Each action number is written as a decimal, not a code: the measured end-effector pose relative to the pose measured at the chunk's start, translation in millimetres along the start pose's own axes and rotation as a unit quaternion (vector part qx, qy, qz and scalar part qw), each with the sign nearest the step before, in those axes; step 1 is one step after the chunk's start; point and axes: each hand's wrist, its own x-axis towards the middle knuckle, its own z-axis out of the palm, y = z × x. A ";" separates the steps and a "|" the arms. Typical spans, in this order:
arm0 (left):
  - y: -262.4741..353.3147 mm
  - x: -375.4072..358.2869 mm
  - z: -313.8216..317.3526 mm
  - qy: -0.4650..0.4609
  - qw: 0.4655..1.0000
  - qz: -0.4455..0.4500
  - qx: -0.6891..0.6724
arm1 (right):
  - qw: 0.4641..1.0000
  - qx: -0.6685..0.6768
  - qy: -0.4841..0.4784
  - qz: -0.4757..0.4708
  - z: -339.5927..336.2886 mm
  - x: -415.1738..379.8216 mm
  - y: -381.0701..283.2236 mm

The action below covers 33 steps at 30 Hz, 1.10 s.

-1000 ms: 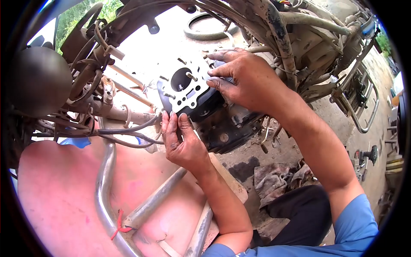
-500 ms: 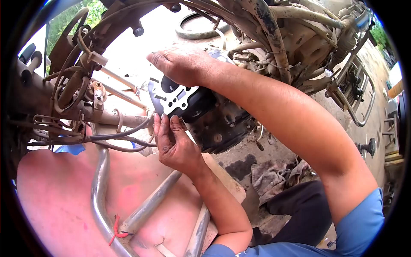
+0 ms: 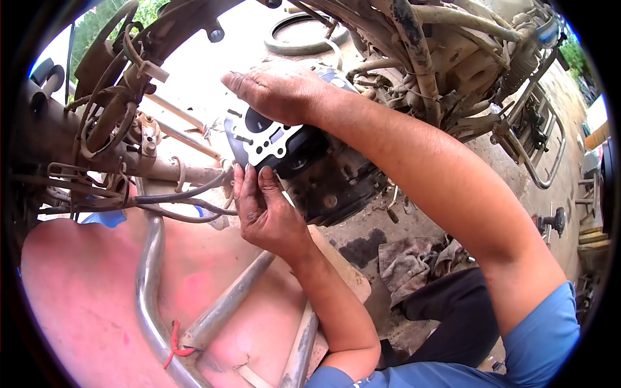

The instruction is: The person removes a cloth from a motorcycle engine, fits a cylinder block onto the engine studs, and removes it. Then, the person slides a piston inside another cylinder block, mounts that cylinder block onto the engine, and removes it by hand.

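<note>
A black engine cylinder (image 3: 309,154) with a bright, flat, holed end face (image 3: 275,143) sits between my two hands against the dirty dark engine case (image 3: 333,192). Studs stick out of that face beside the round bore. My right hand (image 3: 278,97) lies over the cylinder's upper side, wrapped across it, its far fingers partly hidden. From below, my left hand (image 3: 268,216) holds the lower edge of the face end with its fingertips and thumb, the palm bent upward.
Frame tubes (image 3: 414,58) and hoses surround the engine. A reddish panel (image 3: 84,291) and a bent metal bar (image 3: 150,271) stand at lower left. A rag (image 3: 407,265) lies on the ground by my leg. A tyre (image 3: 301,35) lies beyond.
Both hands stay on the cylinder with almost the same grip. The view shifts slightly, and a little more of the end face and its studs shows.
</note>
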 end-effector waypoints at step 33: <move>10.2 -6.2 3.8 -0.069 0.995 -0.041 -0.058 | 0.995 0.031 -0.083 0.053 -14.6 0.1 20.0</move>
